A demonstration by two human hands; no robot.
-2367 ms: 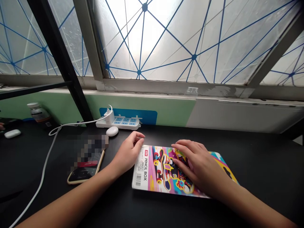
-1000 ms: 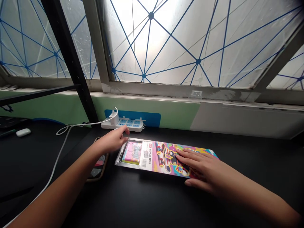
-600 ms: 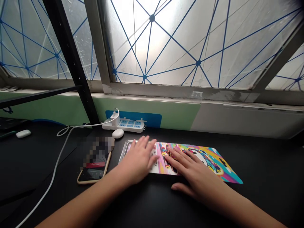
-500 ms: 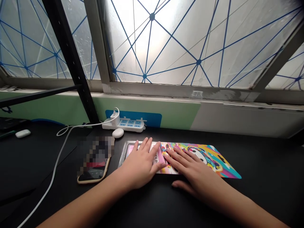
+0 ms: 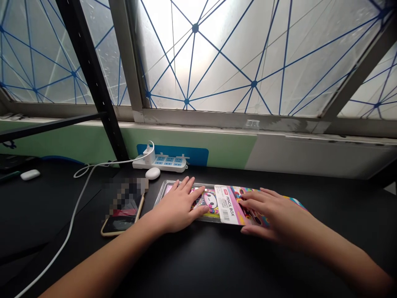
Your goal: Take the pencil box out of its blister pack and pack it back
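Observation:
A packaged pencil box [image 5: 210,201] lies on the black table, its clear plastic tray at the left and a brightly coloured cartoon card at the right. "PENCIL BOX" is printed on a white label [image 5: 226,203] in the middle of it. My left hand [image 5: 179,207] rests palm down on the tray part, fingers spread. Across the card part lies my right hand [image 5: 274,209], fingers stretched out and thumb apart near the close edge. The hands cover parts of the package's left and right.
Left of the package lies a phone [image 5: 118,230], partly blurred. A white oval case [image 5: 153,173] sits by a power strip [image 5: 167,163] with a plug in it. A white cable [image 5: 72,219] runs down the left side. A black metal frame [image 5: 96,82] stands before the window.
My right hand has slid right along the package, and the white label and cartoon face now show between the hands. My left hand has shifted slightly left, still flat.

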